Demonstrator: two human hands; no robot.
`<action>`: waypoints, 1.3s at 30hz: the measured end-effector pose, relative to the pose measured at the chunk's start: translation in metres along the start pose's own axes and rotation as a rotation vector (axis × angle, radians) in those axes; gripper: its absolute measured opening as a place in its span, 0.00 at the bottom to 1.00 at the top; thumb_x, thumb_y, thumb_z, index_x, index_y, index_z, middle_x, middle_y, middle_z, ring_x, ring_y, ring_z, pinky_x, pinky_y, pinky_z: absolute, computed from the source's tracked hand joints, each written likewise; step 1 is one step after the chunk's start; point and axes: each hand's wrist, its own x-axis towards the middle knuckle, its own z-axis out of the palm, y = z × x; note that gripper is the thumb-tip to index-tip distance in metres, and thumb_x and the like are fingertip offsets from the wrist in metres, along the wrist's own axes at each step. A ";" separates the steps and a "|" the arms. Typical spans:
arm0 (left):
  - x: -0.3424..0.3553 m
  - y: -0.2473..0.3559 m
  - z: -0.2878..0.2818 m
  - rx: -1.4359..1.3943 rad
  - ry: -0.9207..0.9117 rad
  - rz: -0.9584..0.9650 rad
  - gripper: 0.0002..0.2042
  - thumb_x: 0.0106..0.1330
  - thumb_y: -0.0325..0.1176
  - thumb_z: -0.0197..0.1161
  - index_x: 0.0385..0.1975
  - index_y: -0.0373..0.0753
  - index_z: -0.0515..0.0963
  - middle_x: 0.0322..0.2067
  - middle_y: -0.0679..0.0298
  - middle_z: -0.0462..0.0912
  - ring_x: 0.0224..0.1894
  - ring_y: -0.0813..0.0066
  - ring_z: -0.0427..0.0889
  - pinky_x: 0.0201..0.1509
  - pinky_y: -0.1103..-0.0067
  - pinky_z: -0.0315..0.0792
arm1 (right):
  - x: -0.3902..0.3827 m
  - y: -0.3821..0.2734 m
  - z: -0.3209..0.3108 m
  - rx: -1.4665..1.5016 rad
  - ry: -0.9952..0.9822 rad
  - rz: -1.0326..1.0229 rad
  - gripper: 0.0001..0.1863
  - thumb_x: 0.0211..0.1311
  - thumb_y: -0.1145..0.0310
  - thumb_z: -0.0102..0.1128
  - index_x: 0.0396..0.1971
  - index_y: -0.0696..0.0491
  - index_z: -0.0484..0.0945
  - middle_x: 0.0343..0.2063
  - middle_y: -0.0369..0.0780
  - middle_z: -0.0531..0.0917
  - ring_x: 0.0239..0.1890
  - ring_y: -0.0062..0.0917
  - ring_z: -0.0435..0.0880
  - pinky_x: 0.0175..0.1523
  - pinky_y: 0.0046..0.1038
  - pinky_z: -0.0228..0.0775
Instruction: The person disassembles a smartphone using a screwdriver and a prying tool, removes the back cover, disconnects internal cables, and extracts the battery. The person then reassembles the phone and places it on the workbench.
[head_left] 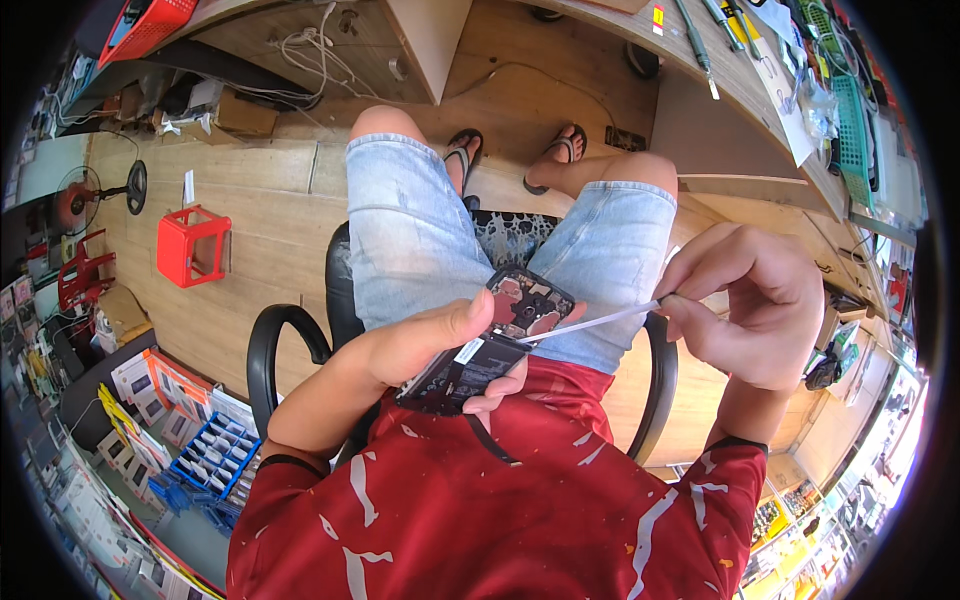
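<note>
- Opened phone [434, 388] is resting in your left hand [425, 345], above the chair [341, 280] and between its armrests.
- Left hand is wrapping the phone: thumb pressing one long edge, fingers curling round the other.
- Right hand [750, 310] is pinching a thin pale strip [595, 323] narrowly by its end, over the chair's right armrest.
- Strip is running straight from the phone's board-battery seam.
- Risk, judging: strip could be snapping if it is scraping the frame or taking too sharp a tug; phone could be twisting loose, only one hand bracing it.
- Phone's long axis is lying diagonally: board end pointing toward the chair's front right, battery end toward its rear left.
</note>
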 end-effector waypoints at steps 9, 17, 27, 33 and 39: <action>0.001 -0.001 0.000 0.005 -0.028 -0.004 0.51 0.79 0.76 0.48 0.87 0.39 0.54 0.35 0.62 0.80 0.29 0.76 0.79 0.37 0.73 0.82 | -0.001 -0.008 -0.012 0.038 0.016 0.035 0.11 0.49 0.92 0.74 0.30 0.62 0.84 0.34 0.47 0.91 0.31 0.23 0.89 0.41 0.24 0.86; 0.000 -0.005 -0.005 0.020 -0.043 -0.004 0.49 0.80 0.75 0.46 0.87 0.39 0.55 0.35 0.61 0.79 0.30 0.75 0.79 0.36 0.75 0.80 | -0.001 -0.006 -0.026 0.076 -0.022 -0.003 0.12 0.52 0.93 0.72 0.32 0.63 0.82 0.36 0.51 0.90 0.29 0.23 0.89 0.39 0.23 0.85; -0.001 -0.001 -0.003 0.018 -0.029 -0.037 0.49 0.80 0.74 0.48 0.86 0.38 0.57 0.36 0.61 0.80 0.32 0.74 0.79 0.35 0.75 0.80 | -0.004 -0.009 -0.039 0.028 -0.027 0.005 0.10 0.55 0.92 0.72 0.33 0.64 0.81 0.38 0.52 0.89 0.28 0.23 0.89 0.36 0.22 0.85; -0.001 -0.002 -0.007 0.020 -0.025 -0.049 0.48 0.80 0.73 0.47 0.86 0.38 0.57 0.36 0.60 0.80 0.32 0.74 0.79 0.34 0.75 0.80 | -0.005 -0.006 -0.046 0.063 0.007 0.019 0.10 0.58 0.91 0.70 0.34 0.64 0.79 0.38 0.52 0.88 0.28 0.23 0.89 0.36 0.22 0.86; 0.000 -0.001 -0.010 0.026 -0.040 -0.061 0.49 0.80 0.74 0.47 0.85 0.37 0.59 0.35 0.59 0.80 0.30 0.74 0.80 0.35 0.74 0.81 | -0.006 -0.006 -0.053 0.040 0.026 0.037 0.10 0.58 0.91 0.69 0.34 0.63 0.77 0.38 0.51 0.87 0.27 0.23 0.89 0.34 0.21 0.85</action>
